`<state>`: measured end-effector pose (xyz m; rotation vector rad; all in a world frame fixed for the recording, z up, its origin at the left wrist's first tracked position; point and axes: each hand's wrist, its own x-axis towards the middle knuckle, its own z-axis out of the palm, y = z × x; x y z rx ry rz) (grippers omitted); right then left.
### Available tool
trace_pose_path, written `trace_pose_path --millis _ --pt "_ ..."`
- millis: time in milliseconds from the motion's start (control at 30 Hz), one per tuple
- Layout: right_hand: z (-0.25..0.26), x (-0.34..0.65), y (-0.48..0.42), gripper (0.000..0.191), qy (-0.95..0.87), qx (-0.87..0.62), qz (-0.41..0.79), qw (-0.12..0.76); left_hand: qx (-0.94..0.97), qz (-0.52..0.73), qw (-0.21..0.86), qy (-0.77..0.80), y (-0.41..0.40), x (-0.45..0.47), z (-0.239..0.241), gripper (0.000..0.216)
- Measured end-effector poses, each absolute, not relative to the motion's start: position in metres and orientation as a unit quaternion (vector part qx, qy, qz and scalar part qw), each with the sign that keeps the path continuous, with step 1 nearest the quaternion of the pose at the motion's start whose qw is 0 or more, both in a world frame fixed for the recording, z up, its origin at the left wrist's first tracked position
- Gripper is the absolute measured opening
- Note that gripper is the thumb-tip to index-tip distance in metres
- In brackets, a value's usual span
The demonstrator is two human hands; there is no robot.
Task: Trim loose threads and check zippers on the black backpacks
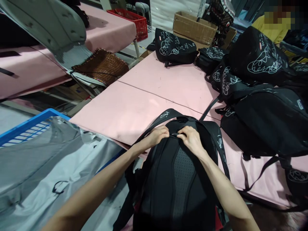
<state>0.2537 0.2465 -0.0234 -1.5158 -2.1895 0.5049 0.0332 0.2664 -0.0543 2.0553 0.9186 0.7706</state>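
A black backpack [178,179] lies in front of me with its padded mesh back panel facing up, its top resting on the pink table [134,106]. My left hand [157,134] is closed on the backpack's top edge by the shoulder strap. My right hand [191,138] is closed in a pinch on the same top edge, just right of the left hand. What the fingertips pinch is too small to make out. A strap with white print [166,114] arcs over the top of the bag.
Several more black backpacks with white drawings [260,83] are heaped at the right and back of the table. A blue crate lined with grey plastic sheet [36,150] stands at my left. A woven brown chair [102,65], red basket [137,22] and cardboard boxes [193,27] stand beyond. A person in yellow [274,27] is far right.
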Motion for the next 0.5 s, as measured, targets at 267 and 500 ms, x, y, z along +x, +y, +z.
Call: trace_pose_path --millis 267,500 --pt "-0.023 0.326 0.228 0.021 -0.677 -0.676 0.209 0.202 0.801 0.203 0.394 0.402 0.286 0.092 -0.008 0.03" --pt "-0.019 0.329 0.205 0.026 -0.769 -0.599 0.203 0.094 0.854 -0.051 0.217 0.47 0.296 0.173 0.0 0.056"
